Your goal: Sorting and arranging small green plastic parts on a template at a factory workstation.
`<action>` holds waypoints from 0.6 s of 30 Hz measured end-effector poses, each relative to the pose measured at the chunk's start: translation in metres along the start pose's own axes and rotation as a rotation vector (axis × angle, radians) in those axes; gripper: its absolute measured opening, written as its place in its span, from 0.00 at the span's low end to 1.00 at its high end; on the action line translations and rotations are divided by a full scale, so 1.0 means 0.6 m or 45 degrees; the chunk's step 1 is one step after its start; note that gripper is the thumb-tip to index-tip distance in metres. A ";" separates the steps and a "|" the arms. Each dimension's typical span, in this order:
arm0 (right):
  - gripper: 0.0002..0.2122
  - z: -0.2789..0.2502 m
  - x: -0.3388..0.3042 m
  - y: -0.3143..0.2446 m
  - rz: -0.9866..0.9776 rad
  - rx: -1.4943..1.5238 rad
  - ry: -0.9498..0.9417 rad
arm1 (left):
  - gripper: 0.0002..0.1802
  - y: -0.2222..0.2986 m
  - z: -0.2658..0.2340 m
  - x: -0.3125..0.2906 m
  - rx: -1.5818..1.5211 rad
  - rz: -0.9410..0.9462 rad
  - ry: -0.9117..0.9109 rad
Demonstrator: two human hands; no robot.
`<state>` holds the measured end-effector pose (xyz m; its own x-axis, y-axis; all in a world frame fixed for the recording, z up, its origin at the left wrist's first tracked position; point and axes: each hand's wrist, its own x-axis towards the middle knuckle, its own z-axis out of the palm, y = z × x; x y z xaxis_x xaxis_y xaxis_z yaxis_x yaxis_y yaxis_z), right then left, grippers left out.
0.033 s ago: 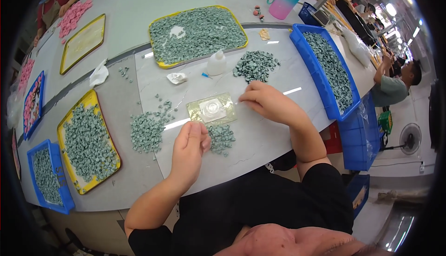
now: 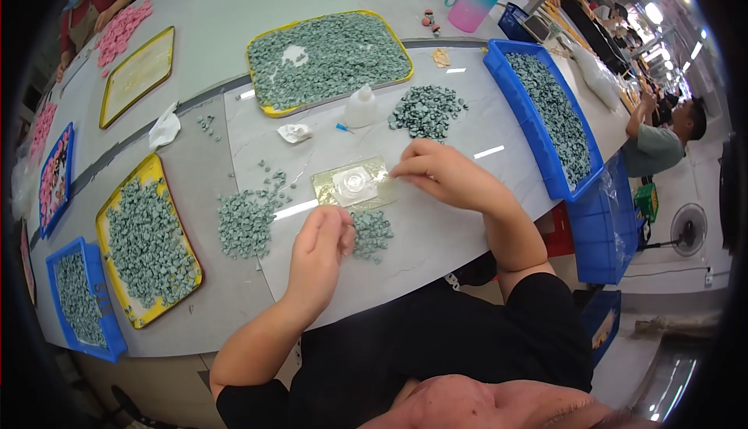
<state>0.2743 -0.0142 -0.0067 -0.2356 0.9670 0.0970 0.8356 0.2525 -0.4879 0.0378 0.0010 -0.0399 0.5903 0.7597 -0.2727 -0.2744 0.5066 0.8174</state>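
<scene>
My left hand [image 2: 321,240] is closed in a pinch beside a small pile of green pieces [image 2: 371,236]. What its fingertips hold, if anything, is hidden. My right hand [image 2: 438,170] is also pinched, with its fingertips at the right edge of a yellowish flat pad [image 2: 326,187]. Anything between those fingers is too small to make out. On the pad sits a small round clear dish [image 2: 354,183] on a white square. A larger loose pile of green pieces [image 2: 245,223] lies to the left, and a darker green pile [image 2: 427,112] lies beyond my right hand.
A white squeeze bottle [image 2: 361,108], a blue tip [image 2: 342,127] and crumpled tissue [image 2: 294,133] stand behind the pad. Yellow-rimmed trays [image 2: 257,100] and blue bins [image 2: 555,187] of green pieces surround the work area. A teal-pink bottle [image 2: 477,0] is at the back; other people work farther off.
My right hand has moved slightly left, its fingertips now at the pad's edge. My left hand stays pinched in almost the same place.
</scene>
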 end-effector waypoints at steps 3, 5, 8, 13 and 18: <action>0.07 -0.001 0.001 -0.033 -0.120 0.409 0.026 | 0.11 0.000 0.018 0.000 0.067 -0.084 -0.112; 0.07 0.009 -0.002 -0.050 -0.124 0.623 0.058 | 0.11 -0.008 0.021 0.002 0.119 -0.087 -0.162; 0.09 0.041 -0.006 -0.045 -0.337 0.441 0.224 | 0.11 -0.009 0.025 0.005 0.173 -0.091 -0.201; 0.11 0.051 -0.002 -0.042 -0.508 0.383 0.321 | 0.11 0.006 0.022 0.006 0.166 -0.145 -0.133; 0.11 0.050 -0.001 -0.053 -0.594 0.247 0.325 | 0.12 0.005 0.001 0.006 0.467 -0.054 -0.089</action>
<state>0.2331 -0.0239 -0.0175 -0.4107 0.7382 0.5352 0.5598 0.6674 -0.4911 0.0391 0.0050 -0.0381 0.6493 0.7050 -0.2853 0.0343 0.3475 0.9370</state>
